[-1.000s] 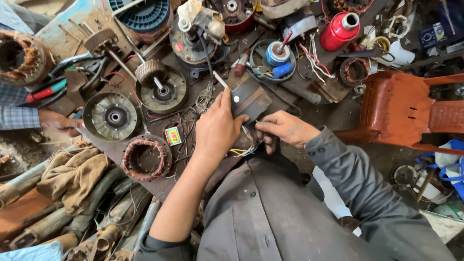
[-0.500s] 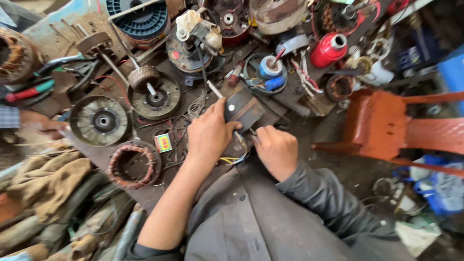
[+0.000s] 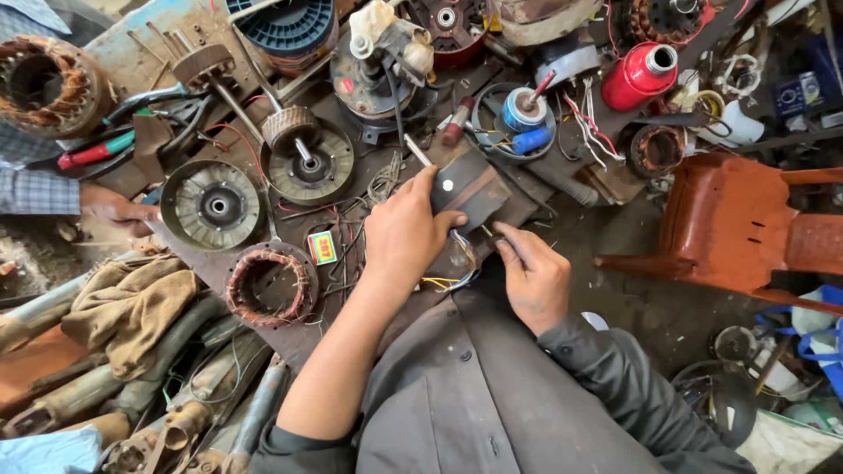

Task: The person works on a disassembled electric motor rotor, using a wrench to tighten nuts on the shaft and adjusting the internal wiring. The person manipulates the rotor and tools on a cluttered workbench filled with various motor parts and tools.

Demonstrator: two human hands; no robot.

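Observation:
My left hand (image 3: 406, 235) grips a dark grey metal block (image 3: 471, 186) with a white dot, holding it down on the workbench (image 3: 219, 263). Yellow and blue wires (image 3: 452, 279) run out from under this hand. To the right of it, my right hand (image 3: 533, 279) is closed, its fingertips pinching what looks like a thin wire end at the block's near corner. A screwdriver shaft (image 3: 417, 151) pokes out beyond the block.
A copper-wound stator (image 3: 268, 285), two round motor covers (image 3: 213, 204) (image 3: 312, 167), a blue capacitor (image 3: 524, 110) and a red cylinder (image 3: 641, 75) crowd the bench. An orange plastic chair (image 3: 746, 219) stands right. Another person's hand (image 3: 114, 211) rests at the left edge.
My right hand has drawn back a little from the block toward my body. My left hand keeps its grip on the block. The view has shifted slightly.

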